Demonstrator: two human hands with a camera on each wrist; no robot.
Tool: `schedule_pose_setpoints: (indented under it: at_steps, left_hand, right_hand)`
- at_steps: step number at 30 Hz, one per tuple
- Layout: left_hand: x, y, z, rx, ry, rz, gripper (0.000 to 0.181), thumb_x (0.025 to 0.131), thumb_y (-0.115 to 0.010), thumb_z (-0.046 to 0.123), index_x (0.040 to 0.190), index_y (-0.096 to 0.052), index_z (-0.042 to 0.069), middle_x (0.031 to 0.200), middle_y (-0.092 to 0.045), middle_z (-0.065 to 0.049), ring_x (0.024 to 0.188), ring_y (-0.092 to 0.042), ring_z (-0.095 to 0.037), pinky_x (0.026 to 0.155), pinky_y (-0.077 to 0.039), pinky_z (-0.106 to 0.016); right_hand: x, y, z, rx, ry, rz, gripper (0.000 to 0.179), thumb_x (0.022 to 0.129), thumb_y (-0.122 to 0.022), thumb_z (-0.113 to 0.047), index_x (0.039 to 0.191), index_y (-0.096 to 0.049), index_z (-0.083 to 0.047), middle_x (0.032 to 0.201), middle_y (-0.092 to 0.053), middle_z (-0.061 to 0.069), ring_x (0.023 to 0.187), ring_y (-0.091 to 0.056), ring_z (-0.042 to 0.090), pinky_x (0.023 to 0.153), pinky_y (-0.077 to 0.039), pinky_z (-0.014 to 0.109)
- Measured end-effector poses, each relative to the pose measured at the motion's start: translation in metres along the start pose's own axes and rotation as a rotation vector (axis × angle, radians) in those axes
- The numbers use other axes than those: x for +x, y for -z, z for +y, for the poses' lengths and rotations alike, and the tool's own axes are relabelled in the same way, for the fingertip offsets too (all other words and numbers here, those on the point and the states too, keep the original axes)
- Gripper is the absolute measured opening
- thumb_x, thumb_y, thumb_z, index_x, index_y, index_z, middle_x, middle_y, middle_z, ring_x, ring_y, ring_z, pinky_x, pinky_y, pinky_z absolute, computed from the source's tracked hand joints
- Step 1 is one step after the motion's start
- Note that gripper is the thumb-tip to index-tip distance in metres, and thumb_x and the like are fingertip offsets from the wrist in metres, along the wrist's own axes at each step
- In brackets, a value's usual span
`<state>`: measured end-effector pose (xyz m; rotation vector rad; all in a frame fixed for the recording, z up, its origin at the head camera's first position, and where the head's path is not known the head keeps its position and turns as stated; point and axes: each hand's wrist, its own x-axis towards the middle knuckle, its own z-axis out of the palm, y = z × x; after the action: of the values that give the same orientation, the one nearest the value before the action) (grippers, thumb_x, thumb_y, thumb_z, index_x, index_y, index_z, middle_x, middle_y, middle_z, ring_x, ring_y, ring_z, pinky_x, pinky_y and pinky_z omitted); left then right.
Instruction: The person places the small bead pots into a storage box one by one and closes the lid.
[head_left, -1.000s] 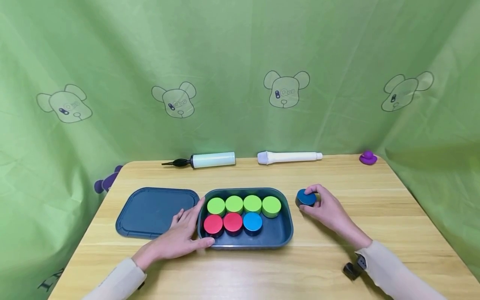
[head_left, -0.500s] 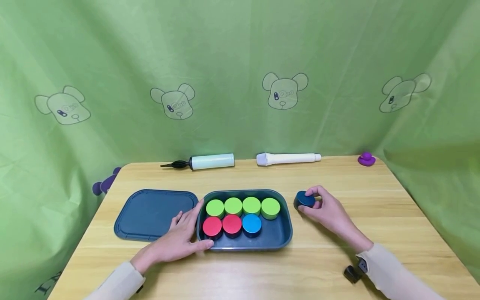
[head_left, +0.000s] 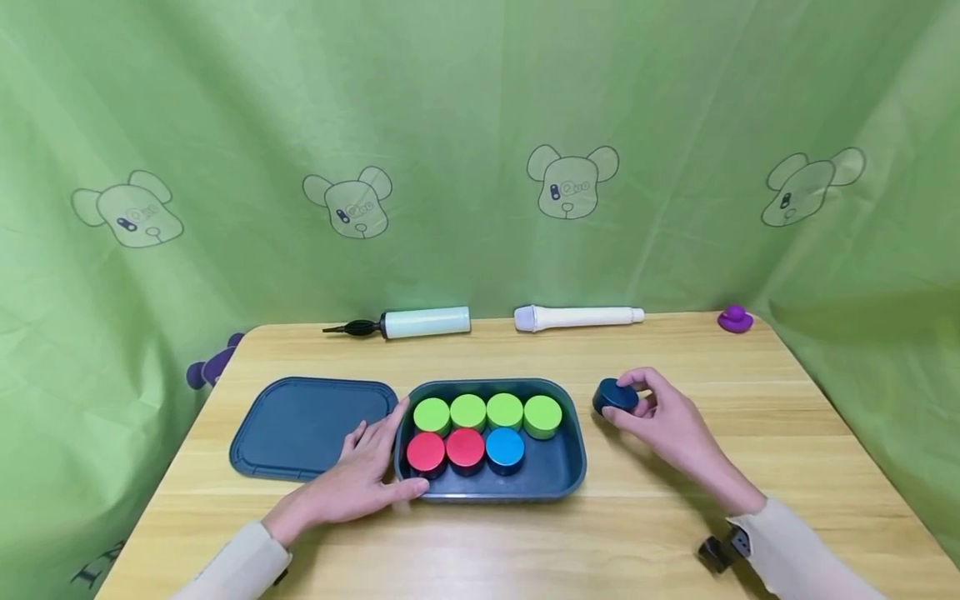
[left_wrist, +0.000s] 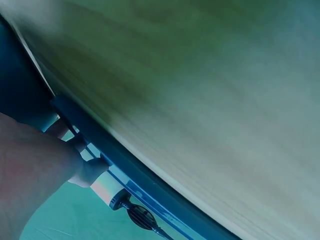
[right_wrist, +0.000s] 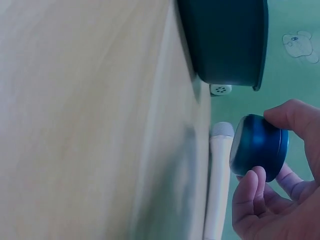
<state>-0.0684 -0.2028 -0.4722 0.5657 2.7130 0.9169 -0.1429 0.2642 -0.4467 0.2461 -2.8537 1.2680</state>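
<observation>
In the head view my right hand (head_left: 671, 421) holds a small dark blue round tin (head_left: 617, 395) between thumb and fingers, to the right of a navy box (head_left: 551, 467). The right wrist view shows that tin (right_wrist: 261, 146) tilted and raised off the table. My left hand (head_left: 356, 475) rests against the box's left end, its fingers extended along the side and its thumb on the front rim. Inside the box stand a back row of lime green round tins (head_left: 468, 410) and a front row with two red tins (head_left: 465, 448) and one blue tin (head_left: 505, 448).
A flat navy lid (head_left: 303, 425) lies left of the box, partly under the left hand. Along the table's back edge are a hand pump (head_left: 426, 322), a white microphone-shaped stick (head_left: 581, 317) and a purple duck (head_left: 736, 318). A green curtain (head_left: 465, 108) hangs behind.
My right hand and wrist have shifted slightly to the right with the dark blue tin. My left hand stays against the box, and the tins inside have not moved.
</observation>
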Motion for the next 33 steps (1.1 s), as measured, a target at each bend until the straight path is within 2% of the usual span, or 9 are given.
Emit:
schedule_pose_setpoints:
  at_steps: [4,10,18,24,33]
  left_hand:
    - [0.001,0.000,-0.001,0.005,-0.005,0.003,0.115,0.100,-0.067,0.068,0.177,0.007,0.027,0.180,-0.019,-0.012,0.164,-0.018,-0.039,0.127,0.000,-0.070]
    - [0.003,0.001,0.001,0.008,-0.013,0.007,0.114,0.100,-0.068,0.067,0.177,0.005,0.025,0.179,-0.021,-0.014,0.164,-0.019,-0.041,0.126,-0.001,-0.072]
    - [0.001,0.001,0.000,0.005,-0.002,-0.003,0.115,0.100,-0.067,0.069,0.177,0.007,0.028,0.180,-0.020,-0.012,0.164,-0.018,-0.038,0.127,0.000,-0.070]
    - [0.001,0.001,0.000,-0.004,-0.003,0.002,0.114,0.100,-0.068,0.068,0.177,0.006,0.027,0.180,-0.020,-0.013,0.164,-0.018,-0.039,0.126,0.000,-0.071]
    - [0.001,0.000,0.001,-0.003,0.001,0.002,0.115,0.100,-0.068,0.067,0.177,0.007,0.026,0.180,-0.019,-0.013,0.164,-0.017,-0.040,0.126,0.000,-0.070]
  right_hand:
    - [-0.005,0.002,-0.005,0.001,0.019,0.014,0.052,0.096,-0.088,-0.038,0.133,-0.062,-0.012,0.103,-0.064,0.010,0.086,-0.059,0.022,0.068,-0.047,0.030]
    - [-0.012,0.006,-0.015,0.009,0.018,0.041,0.051,0.096,-0.087,-0.036,0.130,-0.058,-0.011,0.095,-0.061,0.010,0.082,-0.057,0.022,0.064,-0.046,0.029]
    - [-0.019,0.003,-0.032,0.032,0.103,0.092,0.046,0.093,-0.091,-0.027,0.123,-0.059,-0.012,0.087,-0.061,0.009,0.075,-0.056,0.020,0.060,-0.047,0.027]
    - [-0.020,-0.005,-0.043,0.050,0.154,0.086,0.045,0.092,-0.092,-0.024,0.121,-0.060,-0.013,0.085,-0.059,0.008,0.072,-0.055,0.019,0.058,-0.047,0.027]
    - [-0.022,-0.012,-0.057,0.044,0.181,0.033,0.045,0.091,-0.093,-0.035,0.118,-0.062,-0.017,0.082,-0.061,0.002,0.072,-0.057,0.019,0.059,-0.047,0.028]
